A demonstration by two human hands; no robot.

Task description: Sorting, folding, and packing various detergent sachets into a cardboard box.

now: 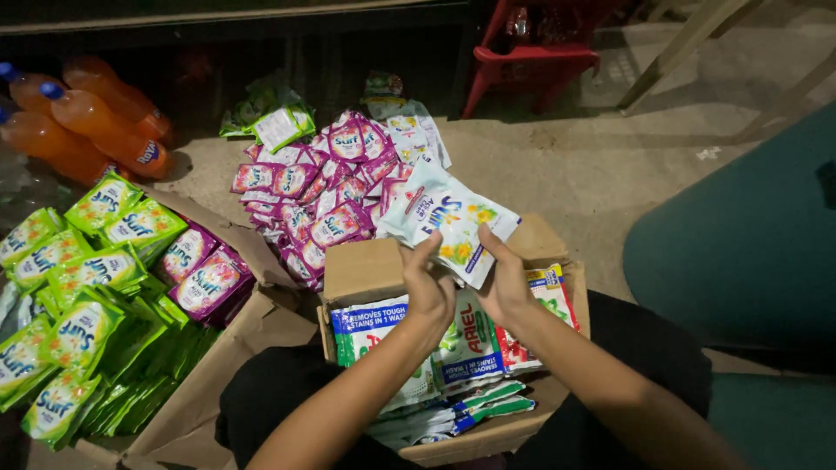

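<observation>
Your left hand [428, 292] and right hand [505, 283] both pinch the lower edge of a white detergent sachet [446, 218], fingers clamped on it, holding it above the open cardboard box [370, 268] of similar sachets in your lap.

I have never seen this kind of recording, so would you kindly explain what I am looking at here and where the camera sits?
There is only one picture, taken by a camera worn on a person's head and looking down at their own bare hands; no machine is involved. The left hand and right hand together hold up a pale blue and white plastic sachet with flowers printed on it. Below them, resting on the person's lap, is an open brown cardboard box of similar white and green packets. On the concrete floor lies a heap of pink sachets; at the left are green sachets and orange drink bottles.
</observation>
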